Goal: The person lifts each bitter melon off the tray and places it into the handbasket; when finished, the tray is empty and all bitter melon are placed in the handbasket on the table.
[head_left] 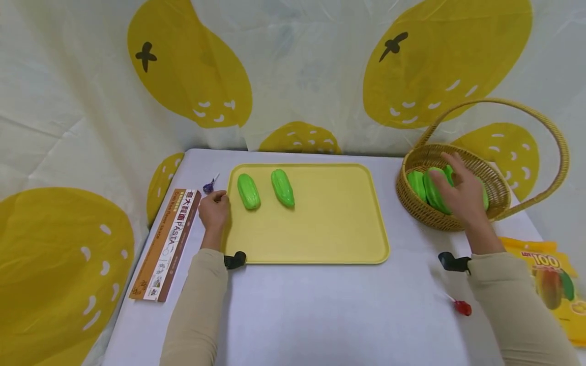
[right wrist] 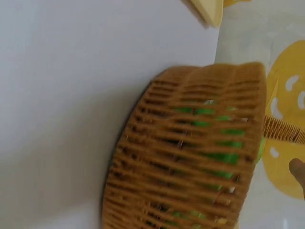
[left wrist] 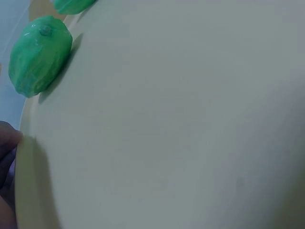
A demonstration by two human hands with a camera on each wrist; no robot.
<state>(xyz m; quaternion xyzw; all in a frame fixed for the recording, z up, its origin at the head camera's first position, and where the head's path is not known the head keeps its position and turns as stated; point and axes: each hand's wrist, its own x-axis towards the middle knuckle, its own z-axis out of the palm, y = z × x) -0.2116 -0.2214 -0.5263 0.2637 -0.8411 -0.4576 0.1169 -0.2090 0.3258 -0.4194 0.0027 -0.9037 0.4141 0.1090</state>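
Observation:
A yellow tray (head_left: 320, 218) lies on the white table with two green ridged toy gourds (head_left: 248, 191) near its left end. My left hand (head_left: 213, 211) is at the tray's left edge, fingers curled; in the left wrist view its fingertips (left wrist: 10, 136) pinch the rim beside one gourd (left wrist: 40, 56). Over the wicker basket (head_left: 430, 216), my right hand (head_left: 462, 195) has its fingers spread, holding nothing visible. Several more green gourds (head_left: 432, 192) lie inside, partly hidden by that hand. Through the weave of the basket (right wrist: 186, 157), green shows in the right wrist view.
Left of the tray lie a pasta box (head_left: 166, 244) and a purple-wrapped lollipop (head_left: 208, 187). A red lollipop (head_left: 462, 307) is near my right forearm, and a yellow mango candy bag (head_left: 549, 284) is at the right edge. The basket's tall handle (head_left: 560, 147) arches to the right.

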